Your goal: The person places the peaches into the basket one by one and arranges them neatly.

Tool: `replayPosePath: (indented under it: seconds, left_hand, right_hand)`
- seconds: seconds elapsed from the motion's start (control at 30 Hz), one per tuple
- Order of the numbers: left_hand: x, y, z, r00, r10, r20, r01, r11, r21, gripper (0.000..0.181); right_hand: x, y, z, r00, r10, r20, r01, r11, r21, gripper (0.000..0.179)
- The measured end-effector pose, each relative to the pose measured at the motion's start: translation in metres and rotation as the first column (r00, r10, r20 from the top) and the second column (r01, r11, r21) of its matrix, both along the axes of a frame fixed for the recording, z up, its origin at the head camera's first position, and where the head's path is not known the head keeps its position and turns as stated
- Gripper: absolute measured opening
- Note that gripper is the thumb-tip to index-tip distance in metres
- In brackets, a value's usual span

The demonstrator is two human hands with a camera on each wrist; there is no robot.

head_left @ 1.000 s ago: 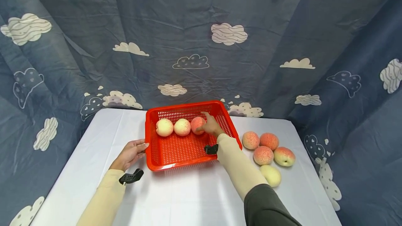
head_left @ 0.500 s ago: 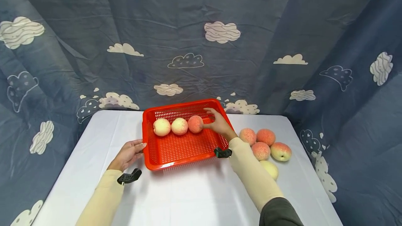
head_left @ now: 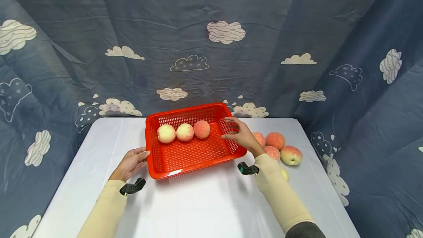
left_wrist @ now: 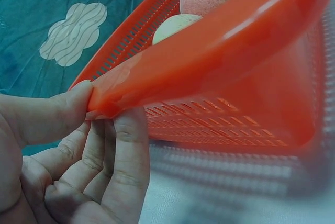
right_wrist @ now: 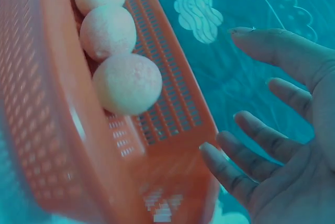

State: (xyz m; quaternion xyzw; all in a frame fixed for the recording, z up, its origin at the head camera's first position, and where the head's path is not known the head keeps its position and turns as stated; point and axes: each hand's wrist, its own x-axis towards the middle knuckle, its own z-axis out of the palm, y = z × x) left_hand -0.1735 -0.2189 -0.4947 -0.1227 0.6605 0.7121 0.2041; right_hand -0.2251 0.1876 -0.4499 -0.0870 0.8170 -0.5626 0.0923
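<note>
My left hand pinches the left rim of the red plastic basket, thumb on one side of the edge and fingers below it. My right hand is at the basket's right end, its grip wide, thumb and fingers spread apart with nothing between them; whether a finger brushes the rim I cannot tell. Inside the basket, toward the far side, three peaches sit side by side: a cream peach at the left, a cream-and-pink peach in the middle and a pinkish-red peach at the right, nearest my right hand. To the right of the basket, on the white tablecloth, five more peaches lie in a cluster, some partly hidden by my right hand and cream sleeve. A dark blue cloud-print curtain hangs at the far side
</note>
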Motion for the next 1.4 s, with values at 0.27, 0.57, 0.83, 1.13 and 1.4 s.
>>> replayPosePath:
  seconds: [0.27,0.57,0.83,1.13,1.4]
  left_hand:
    - [0.004,0.001,-0.002,1.000,-0.013,-0.004,0.013,1.000,0.008,0.052]
    - [0.004,-0.007,-0.006,0.994,-0.029,-0.101,0.039,0.994,0.105,0.051]
    - [0.001,-0.002,0.002,1.000,-0.009,-0.013,0.010,1.000,0.022,0.042]
    - [-0.003,-0.003,0.009,1.000,-0.012,0.009,0.012,1.000,-0.020,0.046]
    - [-0.001,-0.002,0.001,1.000,-0.002,-0.001,0.002,1.000,-0.002,0.046]
  right_hand:
    - [0.026,0.038,0.000,1.000,0.003,0.001,-0.003,0.999,-0.041,0.066]
    - [0.047,0.077,-0.009,0.998,-0.015,-0.053,0.013,0.999,-0.037,0.060]
    - [0.074,0.109,-0.013,0.997,-0.051,-0.049,0.051,0.999,-0.002,0.058]
    - [0.099,0.139,-0.023,0.993,-0.097,-0.066,0.105,0.988,0.115,0.050]
    - [0.120,0.163,-0.051,0.980,-0.198,-0.019,0.199,0.970,0.142,0.056]
